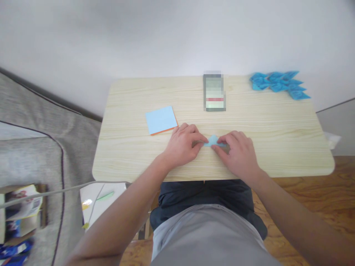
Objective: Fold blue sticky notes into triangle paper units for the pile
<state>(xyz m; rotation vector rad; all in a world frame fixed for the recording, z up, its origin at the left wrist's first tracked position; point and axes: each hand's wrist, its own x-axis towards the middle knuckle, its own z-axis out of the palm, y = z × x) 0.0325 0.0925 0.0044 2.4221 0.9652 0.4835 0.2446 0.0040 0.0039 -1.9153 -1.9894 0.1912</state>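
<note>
A small folded piece of light blue paper (213, 140) lies at the front middle of the table, its centre rising to a blunt peak. My left hand (185, 145) pinches its left end between thumb and fingers. On the other side, my right hand (236, 152) grips the right part, thumb at the lower edge and fingers above. Both hands rest low over the tabletop, and the fingers cover the paper's ends. Just beyond my left hand sits a stack of paper sheets (161, 120), light blue on top with orange showing beneath.
A phone-like device (214, 92), blurred by pixelation, lies at the back of the wooden table (133, 155). Several folded blue paper pieces (280, 84) are grouped at the back right. A white wall (166, 37) stands behind. Left of the table are grey fabric (74, 147) and a cable (69, 187).
</note>
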